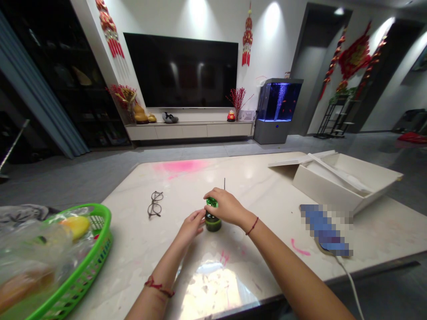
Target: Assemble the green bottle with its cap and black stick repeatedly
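Observation:
A small dark green jar (213, 223) stands upright on the pale marble-patterned table (133, 249), in front of me. My right hand (225, 205) reaches over it from the right, thumb and fingers curled around its shiny green top (211, 202). Beside the jar's left side is my left hand (192, 224), its fingers stretched out and slightly apart. Its fingertips are at or very near the jar; whether they press on it I cannot tell. A thin dark stick (224, 183) shows just behind my right hand, its lower end hidden.
Eyeglasses (155, 205) lie left of the jar. A green plastic basket (106, 231) with bagged items and something yellow fills the left edge. At right are an open white box (328, 189) and a blurred-out phone (325, 231) with a white cable (350, 280). Pink stains (182, 166) mark the tabletop.

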Motion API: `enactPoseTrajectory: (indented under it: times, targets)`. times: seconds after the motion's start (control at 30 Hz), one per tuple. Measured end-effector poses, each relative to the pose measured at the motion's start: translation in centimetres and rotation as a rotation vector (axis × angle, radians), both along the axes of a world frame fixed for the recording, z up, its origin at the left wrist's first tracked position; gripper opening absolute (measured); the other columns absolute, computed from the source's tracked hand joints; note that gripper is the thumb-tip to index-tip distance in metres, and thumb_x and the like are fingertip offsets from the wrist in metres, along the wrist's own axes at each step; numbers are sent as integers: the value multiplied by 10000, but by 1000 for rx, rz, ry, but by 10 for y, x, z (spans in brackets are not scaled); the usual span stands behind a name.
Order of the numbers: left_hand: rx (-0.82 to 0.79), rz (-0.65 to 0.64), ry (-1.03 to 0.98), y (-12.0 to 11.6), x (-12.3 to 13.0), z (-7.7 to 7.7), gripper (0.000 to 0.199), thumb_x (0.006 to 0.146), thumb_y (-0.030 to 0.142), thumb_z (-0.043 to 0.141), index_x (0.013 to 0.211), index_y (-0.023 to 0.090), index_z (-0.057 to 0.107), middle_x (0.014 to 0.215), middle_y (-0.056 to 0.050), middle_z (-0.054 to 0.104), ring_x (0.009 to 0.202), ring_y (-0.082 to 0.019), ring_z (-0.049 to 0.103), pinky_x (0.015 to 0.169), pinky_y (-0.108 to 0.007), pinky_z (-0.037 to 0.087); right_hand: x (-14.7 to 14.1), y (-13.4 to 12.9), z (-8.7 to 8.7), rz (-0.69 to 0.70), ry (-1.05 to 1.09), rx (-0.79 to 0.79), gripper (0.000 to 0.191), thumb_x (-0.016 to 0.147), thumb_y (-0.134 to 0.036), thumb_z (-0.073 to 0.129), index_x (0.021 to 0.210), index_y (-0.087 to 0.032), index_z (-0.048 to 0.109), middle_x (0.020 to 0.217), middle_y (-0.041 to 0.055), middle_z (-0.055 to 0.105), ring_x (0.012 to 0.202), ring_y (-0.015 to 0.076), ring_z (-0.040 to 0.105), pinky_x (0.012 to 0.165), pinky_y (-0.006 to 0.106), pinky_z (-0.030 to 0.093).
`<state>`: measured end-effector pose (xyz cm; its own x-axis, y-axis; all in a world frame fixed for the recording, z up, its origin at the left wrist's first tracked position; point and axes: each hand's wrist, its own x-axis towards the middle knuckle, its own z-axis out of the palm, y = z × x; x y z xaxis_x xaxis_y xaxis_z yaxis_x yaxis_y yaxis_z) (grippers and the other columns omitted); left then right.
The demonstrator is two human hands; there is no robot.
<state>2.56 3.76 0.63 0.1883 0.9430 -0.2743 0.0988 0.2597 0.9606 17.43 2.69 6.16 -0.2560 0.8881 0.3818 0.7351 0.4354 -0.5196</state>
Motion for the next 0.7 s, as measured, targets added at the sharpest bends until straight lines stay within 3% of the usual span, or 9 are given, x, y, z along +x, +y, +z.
enactPoseTrajectory:
  times: [0.2, 0.4, 0.47, 0.57, 0.7]
  targets:
    - [-6, -2, 5, 1, 1, -1, 399, 723, 505, 555, 1002, 221, 582, 1201, -95, 580, 1126, -245, 524, 873, -344, 406, 1, -2, 4, 116, 39, 46, 382, 704, -90, 522, 1074, -164, 588, 1091, 68, 603, 1025, 167, 536, 926, 298, 387]
    - [-14, 4, 14, 0, 1, 3, 379, 709, 500, 571, 966, 222, 592, 1212, -91, 574, 1128, -247, 522, 884, -354, 404, 3, -7, 10, -155, -79, 46, 445, 713, -340, 598, 1118, -161, 550, 1048, 102, 587, 936, 230, 564, 806, 359, 440]
    - [-15, 4, 12, -1, 1, 3, 376, 709, 494, 574, 969, 222, 591, 1209, -94, 576, 1128, -246, 522, 885, -355, 404, 5, -7, 10, -180, -82, -1, 431, 712, -347, 602, 1106, -180, 548, 1022, 85, 593, 880, 215, 579, 751, 340, 450]
    - [-14, -2, 16, 0, 1, 2, 378, 720, 493, 562, 984, 224, 587, 1201, -96, 582, 1129, -242, 521, 889, -358, 399, 8, -6, 10, -80, 2, -41, 395, 695, -249, 604, 1082, -193, 550, 1022, 59, 607, 893, 186, 577, 784, 314, 444]
    - [5, -6, 7, 1, 1, 0, 404, 709, 510, 569, 996, 226, 590, 1193, -94, 589, 1112, -245, 534, 879, -359, 405, 10, -6, 13, 74, 118, -18, 440, 649, -103, 545, 1084, -170, 534, 1153, 80, 564, 1074, 190, 510, 930, 318, 379]
